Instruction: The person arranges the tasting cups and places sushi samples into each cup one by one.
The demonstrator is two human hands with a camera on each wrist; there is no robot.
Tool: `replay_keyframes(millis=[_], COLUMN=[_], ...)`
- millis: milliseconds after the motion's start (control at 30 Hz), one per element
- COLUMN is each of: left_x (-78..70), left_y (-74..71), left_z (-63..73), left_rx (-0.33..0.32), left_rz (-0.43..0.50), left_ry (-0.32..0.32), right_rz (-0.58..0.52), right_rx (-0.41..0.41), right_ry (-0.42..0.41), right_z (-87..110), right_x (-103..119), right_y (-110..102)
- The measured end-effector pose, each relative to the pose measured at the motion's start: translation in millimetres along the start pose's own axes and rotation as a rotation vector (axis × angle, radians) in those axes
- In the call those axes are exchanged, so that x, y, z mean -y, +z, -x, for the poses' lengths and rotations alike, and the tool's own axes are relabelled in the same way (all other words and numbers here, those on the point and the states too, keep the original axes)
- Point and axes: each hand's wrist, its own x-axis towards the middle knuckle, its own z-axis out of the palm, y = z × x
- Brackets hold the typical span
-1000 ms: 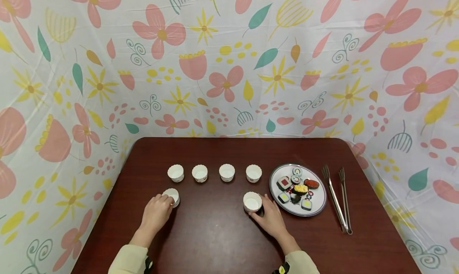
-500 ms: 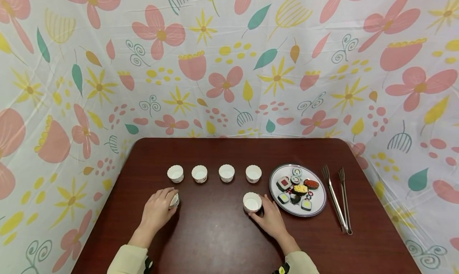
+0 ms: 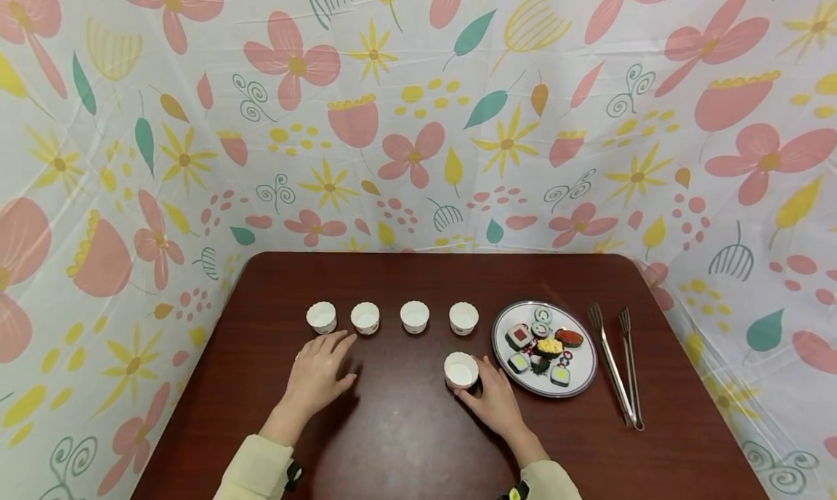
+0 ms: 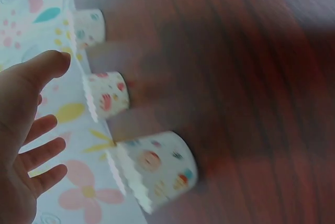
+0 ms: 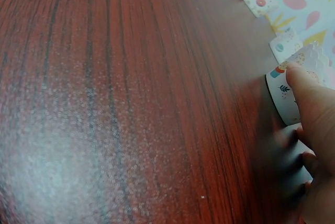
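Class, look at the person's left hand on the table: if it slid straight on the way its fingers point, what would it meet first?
Most likely the second paper cup in the back row, just beyond the left hand.

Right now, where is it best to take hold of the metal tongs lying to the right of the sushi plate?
Probably grip the long silver metal tongs at mid-length, from above, pinching both arms together. They lie flat on the dark red table, joined at the near end, forked tips pointing away, apart from the plate.

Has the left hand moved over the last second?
Yes. The left hand has slid right, toward the back row of cups, judged against the plate.
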Motion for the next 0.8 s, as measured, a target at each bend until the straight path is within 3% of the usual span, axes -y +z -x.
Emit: replay_keyframes(millis=[267, 533, 800], left_x=[-26.0, -55.1, -88.3], left_y=[4.7, 9.1, 20.9], left_z=[-23.9, -46.7, -64.7], left_rx=[-0.009, 0.049, 0.024], left_rz=[0.044, 0.056, 0.061], left_ry=[0.061, 0.109, 0.186], right_rz=[-0.001, -0.004, 0.000], right_rx=[-0.012, -0.017, -0.012], right_ry=[-0.003, -0.009, 0.003], right_z=[0.6, 0.6, 0.9], right_x=[0.1, 0.0, -2.0], right_y=[-0.5, -0.6, 1.4])
